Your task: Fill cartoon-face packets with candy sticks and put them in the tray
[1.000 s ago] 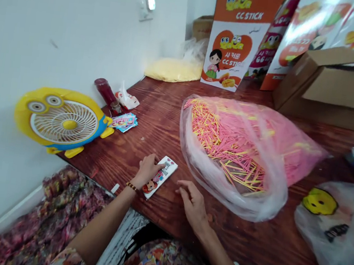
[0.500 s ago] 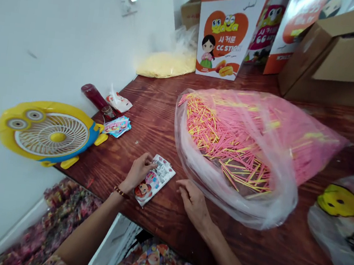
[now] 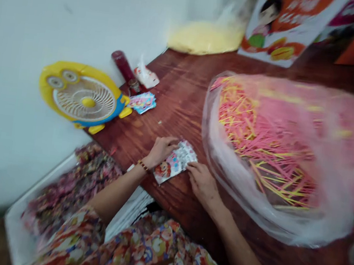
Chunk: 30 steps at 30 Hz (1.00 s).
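Observation:
A small stack of printed cartoon packets (image 3: 176, 162) lies on the dark wooden table (image 3: 180, 103) near its front edge. My left hand (image 3: 160, 150) rests on the stack's left side with its fingers curled over it. My right hand (image 3: 202, 182) touches the stack's right corner with its fingertips. Just to the right lies a big clear plastic bag (image 3: 287, 150) full of thin pink and yellow sticks. The picture is smeared by motion.
A yellow cartoon fan (image 3: 82, 97) leans on the white wall at the left. A dark red bottle (image 3: 125, 70), a small wrapper and more packets (image 3: 142, 101) lie behind it. A yellow bag (image 3: 204, 37) and printed cartons (image 3: 283, 25) stand at the back. A tray of wrapped sweets (image 3: 67, 188) sits below the table.
My right hand has moved left onto the packets' corner. My left hand stays on the stack. The view has swung down and to the left.

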Motion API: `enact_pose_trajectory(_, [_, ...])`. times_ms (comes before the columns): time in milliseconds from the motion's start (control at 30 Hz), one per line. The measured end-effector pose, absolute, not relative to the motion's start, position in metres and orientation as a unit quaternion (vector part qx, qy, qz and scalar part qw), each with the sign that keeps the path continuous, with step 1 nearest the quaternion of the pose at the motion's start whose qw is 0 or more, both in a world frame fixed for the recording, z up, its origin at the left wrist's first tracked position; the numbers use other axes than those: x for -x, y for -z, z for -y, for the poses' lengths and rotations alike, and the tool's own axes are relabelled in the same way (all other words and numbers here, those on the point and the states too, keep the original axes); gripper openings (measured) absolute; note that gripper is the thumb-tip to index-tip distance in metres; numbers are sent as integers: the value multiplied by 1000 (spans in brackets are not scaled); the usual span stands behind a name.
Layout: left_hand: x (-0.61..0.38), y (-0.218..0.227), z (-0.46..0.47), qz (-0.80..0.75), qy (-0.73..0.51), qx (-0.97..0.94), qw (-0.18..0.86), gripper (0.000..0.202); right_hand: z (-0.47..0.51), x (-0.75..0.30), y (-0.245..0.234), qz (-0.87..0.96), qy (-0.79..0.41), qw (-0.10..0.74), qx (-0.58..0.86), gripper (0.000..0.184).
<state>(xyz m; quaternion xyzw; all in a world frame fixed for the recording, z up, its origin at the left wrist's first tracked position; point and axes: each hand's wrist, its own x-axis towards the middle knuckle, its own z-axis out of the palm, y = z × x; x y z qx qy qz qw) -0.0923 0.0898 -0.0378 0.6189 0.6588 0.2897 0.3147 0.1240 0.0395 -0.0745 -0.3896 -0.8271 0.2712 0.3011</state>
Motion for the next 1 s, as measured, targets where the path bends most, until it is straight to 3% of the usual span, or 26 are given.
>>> enact_pose_trajectory(233, [90, 33, -80, -658, -286, -669, 194, 9, -40, -131, 74, 827, -311, 285, 373, 29])
enact_pose_trajectory(400, [85, 2, -71, -588, -353, -681, 257, 12, -42, -141, 32, 747, -353, 362, 432, 28])
enact_pose_trajectory(500, [73, -18, -71, -525, -333, -712, 326, 10, -53, -143, 9, 683, -382, 408, 471, 33])
enact_pose_trajectory(633, [53, -31, -74, -492, -301, -707, 409, 15, -71, -147, -2, 665, -473, 381, 435, 13])
enact_pose_trajectory(767, [37, -33, -74, -498, -276, -699, 432, 19, -73, -159, -3, 662, -482, 374, 436, 10])
enact_pose_trajectory(1000, [11, -25, -72, -505, -246, -718, 411, 24, -64, -188, -12, 710, -389, 340, 479, 24])
